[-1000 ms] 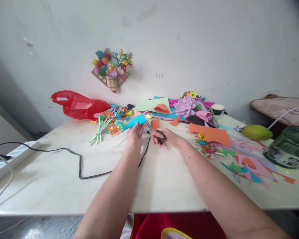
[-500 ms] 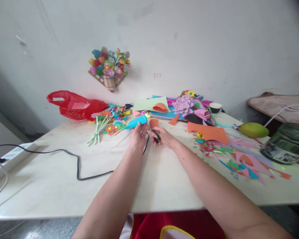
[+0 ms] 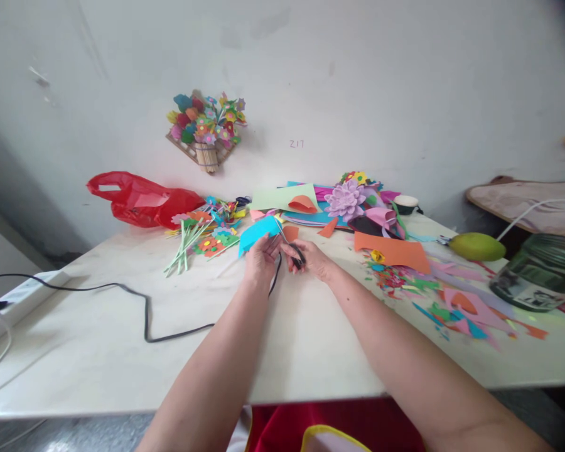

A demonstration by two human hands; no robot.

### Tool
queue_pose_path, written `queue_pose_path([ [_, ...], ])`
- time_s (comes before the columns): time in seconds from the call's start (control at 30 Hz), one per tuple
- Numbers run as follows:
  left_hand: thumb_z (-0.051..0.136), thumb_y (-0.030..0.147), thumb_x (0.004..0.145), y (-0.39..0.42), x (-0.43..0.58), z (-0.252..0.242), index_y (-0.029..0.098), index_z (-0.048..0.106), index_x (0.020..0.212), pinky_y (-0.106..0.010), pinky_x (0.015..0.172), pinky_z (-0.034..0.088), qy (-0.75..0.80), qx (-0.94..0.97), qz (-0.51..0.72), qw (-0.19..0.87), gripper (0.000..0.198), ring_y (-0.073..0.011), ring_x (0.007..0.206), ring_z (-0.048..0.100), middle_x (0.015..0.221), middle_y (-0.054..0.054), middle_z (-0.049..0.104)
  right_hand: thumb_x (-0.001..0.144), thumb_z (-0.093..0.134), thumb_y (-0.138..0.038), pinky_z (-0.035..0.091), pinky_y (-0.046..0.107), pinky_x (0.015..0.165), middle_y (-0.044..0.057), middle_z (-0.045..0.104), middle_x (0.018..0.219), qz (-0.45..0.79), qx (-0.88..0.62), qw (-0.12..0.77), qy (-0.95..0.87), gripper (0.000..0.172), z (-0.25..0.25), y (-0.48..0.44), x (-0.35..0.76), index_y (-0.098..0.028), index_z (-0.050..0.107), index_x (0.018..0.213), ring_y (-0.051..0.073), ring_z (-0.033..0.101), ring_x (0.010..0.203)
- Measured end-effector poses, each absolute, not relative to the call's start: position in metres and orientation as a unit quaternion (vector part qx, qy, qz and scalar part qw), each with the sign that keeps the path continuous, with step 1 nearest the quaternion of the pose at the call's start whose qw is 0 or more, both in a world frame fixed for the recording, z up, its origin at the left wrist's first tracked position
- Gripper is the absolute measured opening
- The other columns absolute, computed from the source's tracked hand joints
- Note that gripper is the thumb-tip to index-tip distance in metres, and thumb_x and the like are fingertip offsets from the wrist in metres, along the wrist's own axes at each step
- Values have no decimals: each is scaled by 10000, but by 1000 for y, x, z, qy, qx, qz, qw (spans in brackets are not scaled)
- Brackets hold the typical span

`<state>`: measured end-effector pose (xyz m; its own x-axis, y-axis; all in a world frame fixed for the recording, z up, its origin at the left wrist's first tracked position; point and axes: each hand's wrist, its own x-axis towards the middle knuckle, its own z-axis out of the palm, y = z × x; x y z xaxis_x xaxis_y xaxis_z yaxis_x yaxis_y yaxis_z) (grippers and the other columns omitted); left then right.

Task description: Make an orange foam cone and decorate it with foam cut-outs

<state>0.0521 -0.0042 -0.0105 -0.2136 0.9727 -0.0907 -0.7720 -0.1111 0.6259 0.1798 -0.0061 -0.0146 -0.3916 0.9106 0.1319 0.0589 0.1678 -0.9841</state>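
We are gripping a blue sheet (image 3: 257, 234) in our left fingers (image 3: 262, 245), the sheet sticking out just beyond their tips. Our right fingers (image 3: 290, 249) are holding scissors (image 3: 302, 257) by the handles, blades reaching the sheet's right edge. Beneath both, the whitish bench (image 3: 183, 370) is spreading; beyond them, a grey wall (image 3: 381, 94) is carrying a flower basket (image 3: 207, 157).

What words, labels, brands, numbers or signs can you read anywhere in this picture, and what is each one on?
"217" (the first mark could also be a Z): number written on the wall above the table.
Label on the glass jar at right: dark marks show, but too blurred to read.
I can make out no other writing.
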Motion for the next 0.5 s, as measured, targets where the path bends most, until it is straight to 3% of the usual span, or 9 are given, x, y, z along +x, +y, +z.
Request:
queue_pose_path([
  [0.3,573,107,768,-11,64,-7,130,612,758,-205,624,514,291,146,732,598,47,-134,659,662,698,-57,689,694,597,-609,306,179,324,-3,585,564,530,-370,429,-631,452,-11,-12,175,-168,498,704,93,534,408],
  [0.4,604,154,768,-13,67,-5,128,609,745,-176,517,479,314,128,726,599,35,-114,584,639,683,-48,679,698,577,-625,314,178,323,-4,591,573,555,-358,439,-609,463,-12,-14,170,-169,518,755,99,541,418],
  [0.5,613,195,769,-16,69,-2,125,608,718,-156,365,369,322,119,710,615,87,-77,448,566,630,-25,655,705,548,-644,326,177,326,3,596,577,575,-341,452,-591,483,-15,-15,166,-165,537,762,101,544,437],
])
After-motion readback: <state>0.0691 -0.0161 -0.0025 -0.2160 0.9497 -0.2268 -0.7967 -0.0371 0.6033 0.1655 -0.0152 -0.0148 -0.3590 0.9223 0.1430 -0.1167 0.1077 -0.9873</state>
